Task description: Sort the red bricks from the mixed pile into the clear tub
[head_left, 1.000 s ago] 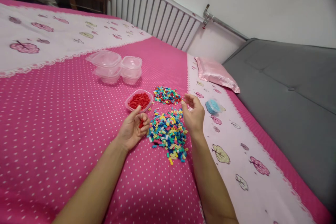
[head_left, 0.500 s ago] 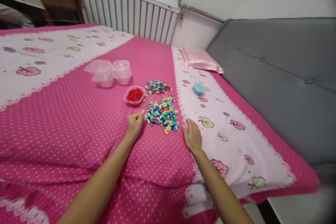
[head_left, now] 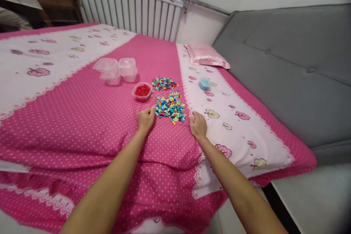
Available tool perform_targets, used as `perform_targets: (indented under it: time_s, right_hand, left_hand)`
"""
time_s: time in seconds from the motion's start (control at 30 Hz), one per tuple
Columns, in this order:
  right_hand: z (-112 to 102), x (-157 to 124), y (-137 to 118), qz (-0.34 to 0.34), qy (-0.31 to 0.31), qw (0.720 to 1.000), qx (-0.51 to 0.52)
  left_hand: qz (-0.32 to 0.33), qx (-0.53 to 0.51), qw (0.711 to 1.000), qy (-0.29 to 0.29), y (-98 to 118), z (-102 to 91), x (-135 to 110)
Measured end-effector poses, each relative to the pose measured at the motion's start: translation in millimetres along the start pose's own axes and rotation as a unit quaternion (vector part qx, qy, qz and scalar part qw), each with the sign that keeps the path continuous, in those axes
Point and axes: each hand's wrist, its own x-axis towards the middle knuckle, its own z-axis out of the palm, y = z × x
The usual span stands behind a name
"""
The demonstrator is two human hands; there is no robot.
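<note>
A heap of small mixed-colour bricks (head_left: pixel 170 106) lies on the pink dotted bedspread (head_left: pixel 82 117). My left hand (head_left: pixel 146 119) rests on the sheet at the heap's left edge, its fingers curled into a loose fist whose contents are hidden. Palm down on the sheet just right of the heap is my right hand (head_left: pixel 197 125), fingers flat and holding nothing. Beyond the left hand stands a clear tub of red bricks (head_left: pixel 142 91). A second, smaller mixed heap (head_left: pixel 163 83) lies behind the first.
Empty clear tubs (head_left: pixel 113 69) are stacked at the back left. A small tub of blue pieces (head_left: pixel 204 83) sits on the white flowered strip. A pink pillow (head_left: pixel 206 55), a grey padded sofa (head_left: pixel 287 65) and a radiator (head_left: pixel 128 7) border the bed.
The view has pulled back from the bed. Both hands dropped from raised positions over the heap onto the sheet at its sides; red pieces seen in the left palm are now hidden.
</note>
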Motion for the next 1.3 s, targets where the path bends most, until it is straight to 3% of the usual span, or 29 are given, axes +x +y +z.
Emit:
perform_targets:
  time_s: [0.57, 1.3]
  right_hand:
    - [-3, -2, -8, 0.023, -0.006, 0.999, -0.029]
    - [-6, 0, -15, 0.035, -0.011, 0.999, -0.033]
  left_hand:
    - [-0.038, 0.154, 0.985, -0.066, 13, -1.4, 0]
    - [-0.038, 0.137, 0.988, -0.053, 12, -1.2, 3]
